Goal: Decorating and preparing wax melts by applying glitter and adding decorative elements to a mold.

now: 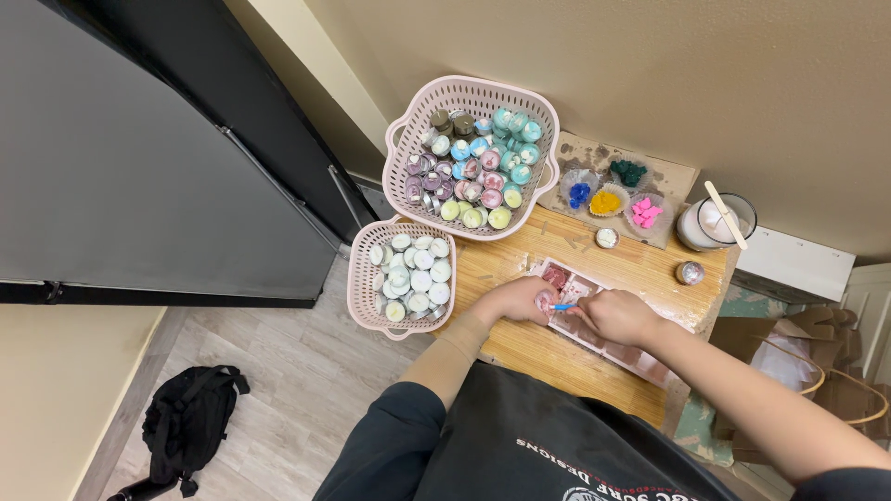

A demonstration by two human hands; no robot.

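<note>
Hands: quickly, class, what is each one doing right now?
Left hand: closed, steadying the mould tray.
Right hand: closed on a thin blue tool.

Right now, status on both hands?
Left hand steadying clear segmented mould tray. Right hand gripping small blue tool. Pink baskets beside, clear.

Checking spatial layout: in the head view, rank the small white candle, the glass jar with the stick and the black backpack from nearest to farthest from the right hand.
From the right hand:
1. Small white candle, just beyond the hand on the table.
2. Glass jar, at the table's far right corner.
3. Black backpack, on the floor far left.
</note>
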